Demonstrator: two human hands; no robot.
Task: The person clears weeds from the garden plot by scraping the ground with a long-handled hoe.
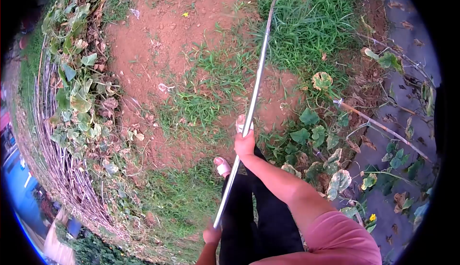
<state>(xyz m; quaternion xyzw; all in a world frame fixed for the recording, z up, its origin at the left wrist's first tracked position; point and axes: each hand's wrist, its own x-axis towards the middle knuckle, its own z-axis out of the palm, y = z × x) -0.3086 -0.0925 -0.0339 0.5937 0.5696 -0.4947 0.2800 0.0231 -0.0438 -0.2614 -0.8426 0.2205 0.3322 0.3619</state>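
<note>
A long silvery pole (pixel 256 80) runs from the lower middle up to the grass at the top, where it ends in a thin, darker, slightly curved tip. My right hand (pixel 245 144) is wrapped round the pole near the middle of the view. Lower down, my left hand (pixel 212 235) is closed round the pole's bottom end. The far tip lies over or beside a thick patch of green grass (pixel 311 25); whether it touches the ground I cannot tell.
Reddish soil (pixel 143 49) with grass tufts lies ahead. Leafy vines (pixel 79 92) and a pile of thin sticks (pixel 62 164) line the left. On the right are dark sheeting (pixel 412 35), withered vines and a slanting cane (pixel 383 128). My feet in light shoes (pixel 222 167) stand below.
</note>
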